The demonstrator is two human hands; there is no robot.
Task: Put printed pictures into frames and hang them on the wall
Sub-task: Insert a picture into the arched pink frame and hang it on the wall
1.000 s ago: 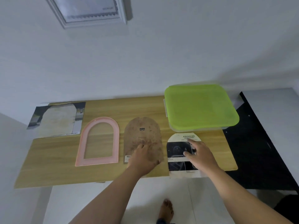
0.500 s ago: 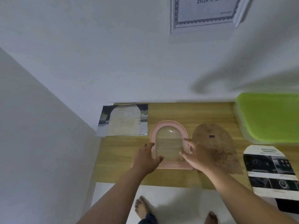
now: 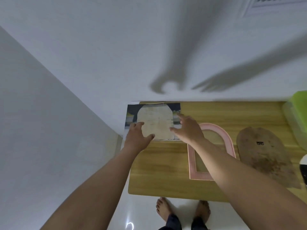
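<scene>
A pale arch-shaped sheet (image 3: 156, 123) lies on a dark printed picture (image 3: 176, 107) at the back left corner of the wooden table (image 3: 159, 171). My left hand (image 3: 137, 138) rests at the sheet's left edge, thumb spread over its lower part. My right hand (image 3: 187, 128) is at the sheet's right edge with fingers spread and the thumb tip touching it. Neither hand holds anything. The pink arched frame (image 3: 222, 133) lies flat under my right forearm. To its right is the brown arched backing board (image 3: 262, 151).
A green-lidded plastic box (image 3: 299, 103) stands at the table's right edge, and a corner of another print (image 3: 304, 165) shows below it. A framed picture (image 3: 274, 4) hangs on the wall at the top right. A white wall closes the left side. My bare feet (image 3: 163, 209) stand below the table's front edge.
Both hands left the pink frame and moved left and back to the pale sheet on the corner picture. The view swung left and closer.
</scene>
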